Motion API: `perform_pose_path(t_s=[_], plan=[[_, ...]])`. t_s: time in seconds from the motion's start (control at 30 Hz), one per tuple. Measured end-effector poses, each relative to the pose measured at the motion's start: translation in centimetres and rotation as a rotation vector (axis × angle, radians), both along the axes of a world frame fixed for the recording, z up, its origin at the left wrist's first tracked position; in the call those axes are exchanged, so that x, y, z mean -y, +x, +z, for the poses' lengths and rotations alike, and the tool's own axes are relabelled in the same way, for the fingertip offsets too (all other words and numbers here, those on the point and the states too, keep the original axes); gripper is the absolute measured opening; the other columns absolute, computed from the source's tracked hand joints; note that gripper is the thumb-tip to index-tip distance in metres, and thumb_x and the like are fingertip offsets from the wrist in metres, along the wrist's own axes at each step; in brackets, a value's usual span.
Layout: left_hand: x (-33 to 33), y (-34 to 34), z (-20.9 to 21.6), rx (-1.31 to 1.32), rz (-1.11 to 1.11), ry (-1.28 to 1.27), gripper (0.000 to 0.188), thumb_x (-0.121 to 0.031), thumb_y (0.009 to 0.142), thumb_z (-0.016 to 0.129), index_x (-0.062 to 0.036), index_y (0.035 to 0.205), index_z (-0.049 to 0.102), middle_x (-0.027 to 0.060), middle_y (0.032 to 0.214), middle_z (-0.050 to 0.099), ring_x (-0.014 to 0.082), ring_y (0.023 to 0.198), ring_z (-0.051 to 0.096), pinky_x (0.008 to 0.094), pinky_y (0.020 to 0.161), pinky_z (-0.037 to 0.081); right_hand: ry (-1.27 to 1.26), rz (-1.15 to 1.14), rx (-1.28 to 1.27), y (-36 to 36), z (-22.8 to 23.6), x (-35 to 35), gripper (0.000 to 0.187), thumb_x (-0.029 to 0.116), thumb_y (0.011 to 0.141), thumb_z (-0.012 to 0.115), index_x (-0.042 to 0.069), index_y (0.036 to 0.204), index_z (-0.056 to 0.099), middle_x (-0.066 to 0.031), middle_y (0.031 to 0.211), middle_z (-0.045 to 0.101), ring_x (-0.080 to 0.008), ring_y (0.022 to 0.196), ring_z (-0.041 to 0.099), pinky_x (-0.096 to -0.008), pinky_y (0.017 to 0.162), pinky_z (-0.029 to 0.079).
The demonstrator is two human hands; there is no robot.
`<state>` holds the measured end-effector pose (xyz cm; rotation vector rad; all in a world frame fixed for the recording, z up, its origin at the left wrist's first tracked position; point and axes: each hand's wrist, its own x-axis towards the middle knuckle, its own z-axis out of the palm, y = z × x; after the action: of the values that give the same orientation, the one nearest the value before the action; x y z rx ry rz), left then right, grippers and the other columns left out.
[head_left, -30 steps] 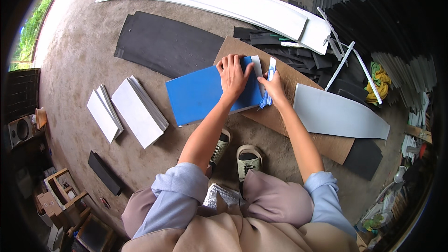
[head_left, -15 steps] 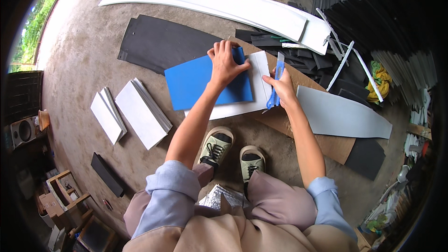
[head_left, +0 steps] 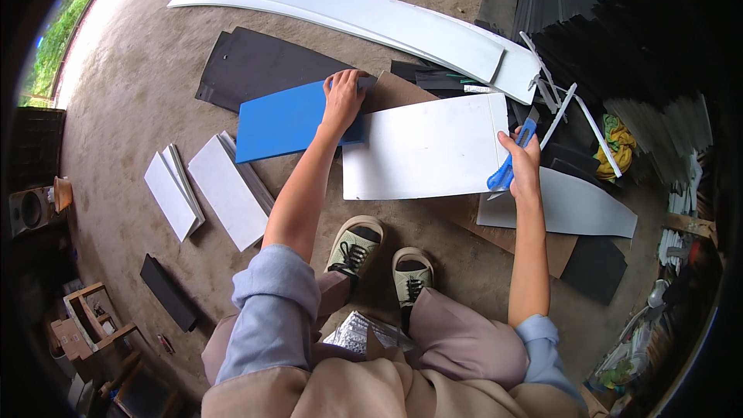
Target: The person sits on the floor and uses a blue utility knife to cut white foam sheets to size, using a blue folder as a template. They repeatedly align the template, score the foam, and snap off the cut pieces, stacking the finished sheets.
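My left hand (head_left: 342, 101) grips the far right edge of a flat blue board (head_left: 282, 120), fingers curled over the edge. Closed in my right hand (head_left: 526, 166) is a blue utility knife (head_left: 503, 176), its grey tip pointing away from me. The thumb of that hand also lies at the right edge of a white rectangular panel (head_left: 426, 147). This panel is between my hands, over a brown cardboard sheet (head_left: 395, 93), and its left end meets the right end of the blue board.
Long white strips (head_left: 340, 11) and a dark grey sheet (head_left: 271, 66) lie farther off. White panel stacks (head_left: 228, 190) are at left. A pale grey sheet (head_left: 553, 201), dark offcuts (head_left: 594, 269) and a yellow cloth (head_left: 615, 147) are at right. My shoes (head_left: 356, 244) are close by.
The white panel has slid right with my right hand, out from under the blue board. My left hand and the blue board have shifted left.
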<state>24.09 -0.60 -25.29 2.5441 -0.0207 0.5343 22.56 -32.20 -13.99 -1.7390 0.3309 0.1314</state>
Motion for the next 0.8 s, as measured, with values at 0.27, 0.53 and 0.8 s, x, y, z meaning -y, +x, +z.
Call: perform_pose_path(t_s=[0.27, 0.53, 0.8], plan=[[1.1, -1.4, 2.4, -0.024, 0.091, -0.058, 0.026, -0.015, 0.074, 0.058, -0.0099, 0.099, 0.051, 0.0076, 0.104, 0.051, 0.0246, 0.106, 0.043, 0.0402, 0.092, 0.028, -0.027, -0.082, 0.262, -3.1, 10.6, 4.2, 0.026, 0.006, 0.072, 0.063, 0.006, 0.088, 0.042, -0.0014, 0.081, 0.042, -0.0099, 0.076, 0.044, -0.0229, 0.073, 0.035], [10.0, -4.1, 23.3, -0.143, -0.528, -0.443, 0.046, -0.035, 0.082, 0.049, -0.0035, 0.115, 0.043, 0.0152, 0.105, 0.055, 0.0274, 0.099, 0.052, 0.0349, 0.085, 0.04, 0.113, -0.043, 0.508, -7.4, 12.5, 6.3, 0.033, 0.015, 0.072, 0.065, 0.007, 0.094, 0.041, -0.0019, 0.087, 0.04, -0.0114, 0.082, 0.041, -0.0244, 0.076, 0.033], [10.9, -8.8, 21.3, -0.052, -0.565, 0.105, 0.032, -0.021, 0.077, 0.054, -0.0067, 0.105, 0.046, 0.0146, 0.103, 0.052, 0.0321, 0.095, 0.051, 0.0393, 0.077, 0.041, 0.577, -0.137, 0.094, -8.4, 6.0, 4.0, 0.015, 0.005, 0.077, 0.053, 0.008, 0.086, 0.041, -0.0071, 0.082, 0.052, -0.0196, 0.074, 0.055, -0.0354, 0.069, 0.048]])
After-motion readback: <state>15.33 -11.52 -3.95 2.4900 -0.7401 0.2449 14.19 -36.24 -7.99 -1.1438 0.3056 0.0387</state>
